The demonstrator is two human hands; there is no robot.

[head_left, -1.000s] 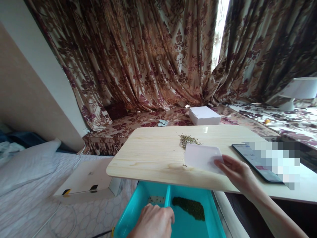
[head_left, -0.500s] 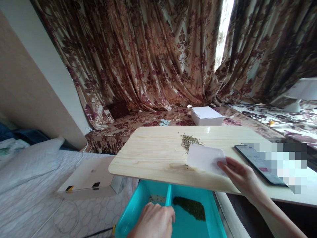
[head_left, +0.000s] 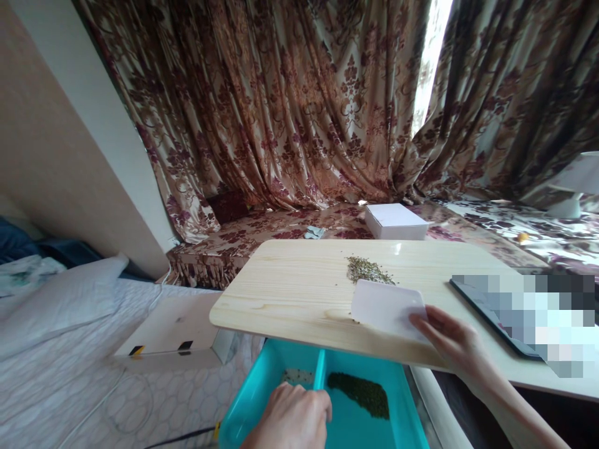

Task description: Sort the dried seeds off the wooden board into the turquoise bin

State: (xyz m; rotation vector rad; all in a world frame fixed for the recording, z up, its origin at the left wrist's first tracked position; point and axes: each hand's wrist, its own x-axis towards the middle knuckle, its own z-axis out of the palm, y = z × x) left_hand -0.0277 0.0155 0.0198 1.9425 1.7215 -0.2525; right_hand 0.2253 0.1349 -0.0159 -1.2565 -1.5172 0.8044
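My right hand [head_left: 442, 333] grips a white plastic scraper [head_left: 386, 305], thin and with rounded corners, by its right end. The scraper is low over the wooden tabletop [head_left: 281, 287], just on the near side of a loose heap of small green beans [head_left: 367, 269]. A few stray beans lie by its left edge. Closer to me, my left hand [head_left: 292, 415] is closed over the divider of a teal bin [head_left: 243, 399]; what its fingers hold, if anything, is hidden. Dark green beans [head_left: 362, 394] fill part of the right compartment, and pale, sparse bits [head_left: 298, 376] lie in the left one.
A dark tablet [head_left: 491, 318], partly blurred out, lies on the right of the tabletop. Behind the table sits a white box [head_left: 397, 219] on a flowered ledge, with long curtains beyond. A flat white case [head_left: 173, 333] rests on the bed at left.
The scraper has shifted slightly toward me and left, away from the heap, with my right hand. My left hand stays over the bin. The whole view has turned a little.
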